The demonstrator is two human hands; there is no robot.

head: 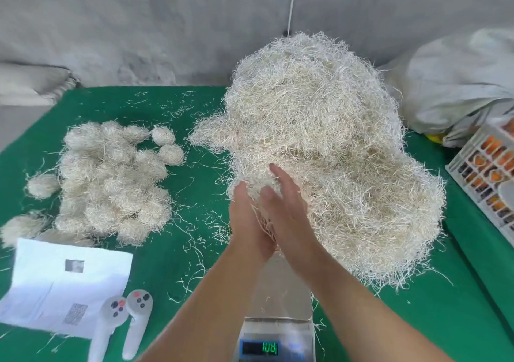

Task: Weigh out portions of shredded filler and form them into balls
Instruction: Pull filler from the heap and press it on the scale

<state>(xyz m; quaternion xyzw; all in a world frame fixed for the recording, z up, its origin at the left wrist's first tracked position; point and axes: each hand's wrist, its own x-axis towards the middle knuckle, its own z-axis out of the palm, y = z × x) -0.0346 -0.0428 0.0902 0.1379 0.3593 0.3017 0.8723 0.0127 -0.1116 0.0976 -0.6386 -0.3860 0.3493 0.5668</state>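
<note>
A large heap of pale shredded filler (319, 127) covers the middle and right of the green table (189, 261). At its near edge, a wad of filler (260, 189) is pressed between my two palms. My left hand (246, 222) lies under and to the left of the wad, my right hand (290, 208) against its right side, both with fingers straight. Both hands are above the steel pan of a digital scale (281, 297), whose display shows green digits. Several finished filler balls (111, 178) are piled on the left.
A white printed sheet (64, 281) and two white handheld controllers (123, 322) lie at the near left. A white crate (485, 175) of orange and dark items stands at the right edge, with a white sack (456, 83) behind it. Loose strands litter the cloth.
</note>
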